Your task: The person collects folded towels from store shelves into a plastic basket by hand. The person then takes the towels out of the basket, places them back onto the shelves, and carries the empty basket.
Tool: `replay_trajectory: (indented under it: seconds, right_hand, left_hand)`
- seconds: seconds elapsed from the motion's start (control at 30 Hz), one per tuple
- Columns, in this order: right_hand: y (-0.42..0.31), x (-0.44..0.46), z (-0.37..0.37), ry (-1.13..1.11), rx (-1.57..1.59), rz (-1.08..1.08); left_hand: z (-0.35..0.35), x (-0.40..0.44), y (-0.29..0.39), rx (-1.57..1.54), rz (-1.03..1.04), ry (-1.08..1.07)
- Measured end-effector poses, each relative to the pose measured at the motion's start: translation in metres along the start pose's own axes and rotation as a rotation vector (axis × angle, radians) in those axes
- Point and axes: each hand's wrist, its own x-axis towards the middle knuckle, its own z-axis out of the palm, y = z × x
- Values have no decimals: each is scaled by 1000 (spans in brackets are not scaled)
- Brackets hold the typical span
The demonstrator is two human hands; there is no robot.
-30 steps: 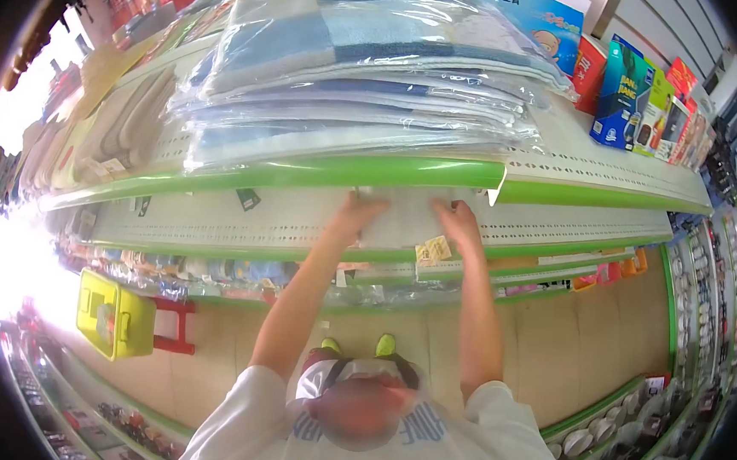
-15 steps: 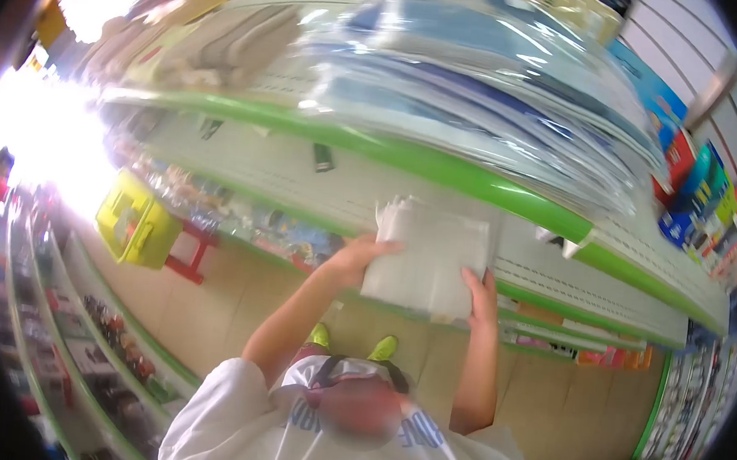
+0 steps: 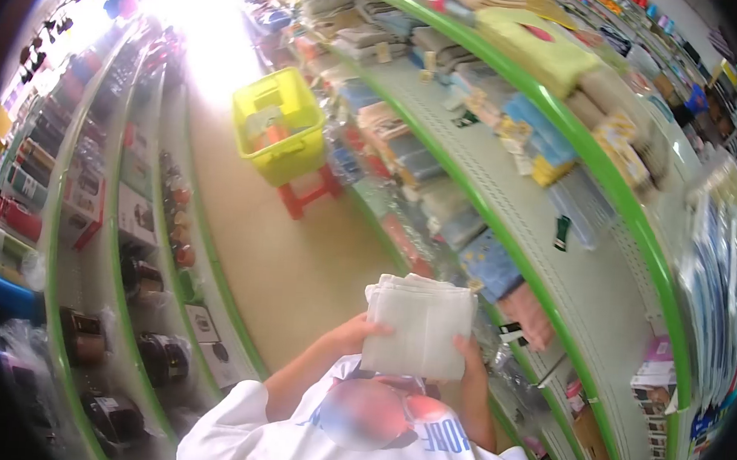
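A small stack of folded white cloths (image 3: 419, 329) is held level in front of my chest. My left hand (image 3: 354, 333) grips its left edge, with the thumb lying on top. On the opposite edge my right hand (image 3: 471, 357) is closed, its thumb also over the upper face. The fingers under the stack are hidden. To the right of the cloths, shelves carry folded towels, among them a blue patterned towel (image 3: 493, 263) and a pink towel (image 3: 527, 314).
A yellow basket (image 3: 292, 158) with some items inside stands on a red stool (image 3: 309, 193) in the aisle ahead. Green-edged shelves (image 3: 200, 252) with boxed and wrapped goods line the left. Plastic-wrapped packs (image 3: 714, 297) lie on the right shelf.
My view has turned left, from facing the shelf to looking along the aisle. The white cloths stay in both hands, now turned away from the shelf. The yellow basket appears closer to the middle.
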Motion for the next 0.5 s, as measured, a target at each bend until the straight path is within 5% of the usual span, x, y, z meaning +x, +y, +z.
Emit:
replay_trajectory:
  seconds: [0.5]
  right_hand:
    - [19, 213, 214, -225, -28, 208]
  left_hand:
    - [-174, -51, 162, -56, 198, 386]
